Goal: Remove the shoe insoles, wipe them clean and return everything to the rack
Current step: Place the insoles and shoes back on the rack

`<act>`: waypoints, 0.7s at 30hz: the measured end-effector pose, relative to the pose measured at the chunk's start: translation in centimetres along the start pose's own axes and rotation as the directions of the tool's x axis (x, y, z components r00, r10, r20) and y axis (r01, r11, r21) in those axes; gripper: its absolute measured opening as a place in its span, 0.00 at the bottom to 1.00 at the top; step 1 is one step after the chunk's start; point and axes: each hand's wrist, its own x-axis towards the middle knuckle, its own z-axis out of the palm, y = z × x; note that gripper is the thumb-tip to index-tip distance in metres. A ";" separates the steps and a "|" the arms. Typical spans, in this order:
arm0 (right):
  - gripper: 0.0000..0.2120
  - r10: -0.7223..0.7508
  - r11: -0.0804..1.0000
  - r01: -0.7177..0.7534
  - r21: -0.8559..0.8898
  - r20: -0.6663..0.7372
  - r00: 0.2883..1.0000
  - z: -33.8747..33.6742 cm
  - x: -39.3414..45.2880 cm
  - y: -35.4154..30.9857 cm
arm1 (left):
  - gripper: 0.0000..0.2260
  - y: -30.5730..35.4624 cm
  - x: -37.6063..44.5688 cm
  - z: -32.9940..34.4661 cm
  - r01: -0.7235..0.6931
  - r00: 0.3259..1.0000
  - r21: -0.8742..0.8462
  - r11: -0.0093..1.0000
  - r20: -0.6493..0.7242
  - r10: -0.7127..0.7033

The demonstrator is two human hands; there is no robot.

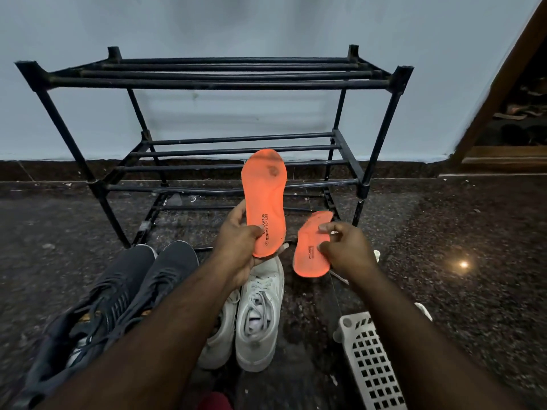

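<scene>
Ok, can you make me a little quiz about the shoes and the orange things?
1. True or false: the rack has shoes on its shelves.
2. What does the left hand hold?
A) a white shoe
B) an orange insole
C) a cloth
3. Fill in: the dark shoes lie to the ____ of the white shoes.

Key:
1. False. Its shelves show no shoes; both pairs sit on the floor.
2. B. It holds the bigger-looking insole upright; the right hand holds the other insole.
3. left
</scene>
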 end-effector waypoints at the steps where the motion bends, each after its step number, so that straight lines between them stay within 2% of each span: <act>1: 0.17 -0.079 0.993 0.077 -0.092 -0.018 0.997 -1.1 -1.0 -0.4 | 0.30 0.1 -0.1 0.2 -0.002 1.000 -0.004 1.000 0.001 0.002; 4: 0.17 -0.200 0.961 0.189 -0.203 -0.037 0.979 -4.5 -4.2 -1.5 | 0.31 0.3 -0.5 0.7 -0.009 1.000 -0.008 1.000 0.006 0.009; 7: 0.17 -0.244 0.951 0.236 -0.199 -0.019 0.970 -7.0 -7.3 -2.9 | 0.32 0.6 -0.6 1.1 -0.017 1.000 -0.008 1.000 0.003 0.017; 12: 0.17 -0.327 0.941 0.329 0.074 -0.041 0.944 -8.0 -8.5 -5.3 | 0.32 1.3 -0.4 1.4 -0.022 1.000 -0.007 1.000 -0.011 0.022; 17: 0.16 -0.363 0.882 0.385 0.272 -0.128 0.923 -5.5 -3.1 -8.7 | 0.34 2.8 1.9 1.3 -0.074 0.997 0.005 0.997 -0.017 0.074; 21: 0.15 -0.255 0.874 0.299 0.384 -0.163 0.953 -2.7 4.7 -10.8 | 0.34 5.4 5.0 1.8 -0.124 0.992 0.070 0.990 -0.009 0.124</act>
